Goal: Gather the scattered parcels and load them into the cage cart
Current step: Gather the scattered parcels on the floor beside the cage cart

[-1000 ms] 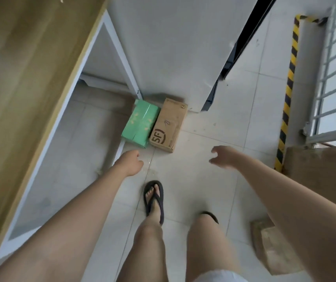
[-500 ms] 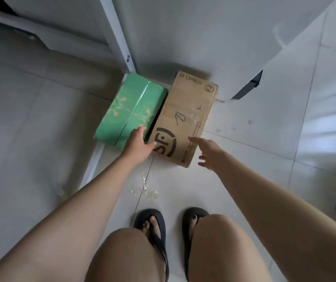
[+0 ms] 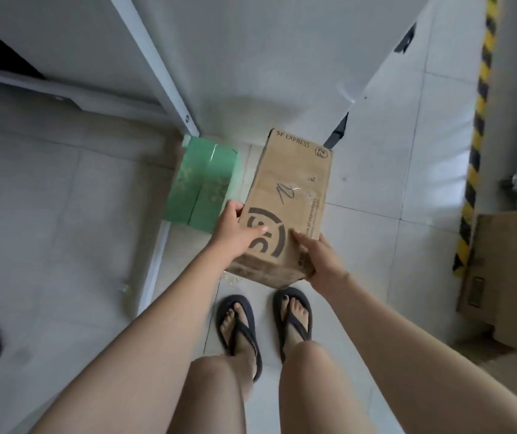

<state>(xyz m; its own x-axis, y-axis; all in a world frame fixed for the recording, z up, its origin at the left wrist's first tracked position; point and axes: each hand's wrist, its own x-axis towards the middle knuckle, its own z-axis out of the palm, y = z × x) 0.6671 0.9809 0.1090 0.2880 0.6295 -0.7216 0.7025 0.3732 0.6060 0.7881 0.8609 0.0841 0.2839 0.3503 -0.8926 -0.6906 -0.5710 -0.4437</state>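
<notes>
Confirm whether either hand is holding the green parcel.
No, the left hand and right hand both grip the brown box; the green parcel lies beside it, unheld.

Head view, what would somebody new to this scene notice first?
The brown SF Express box sits in the middle, gripped at its near end by the left hand on its left edge and the right hand at its right corner. Just left of it a green parcel lies on the floor tiles by a white table leg. A black-and-yellow hazard stripe runs along the floor at the far right.
</notes>
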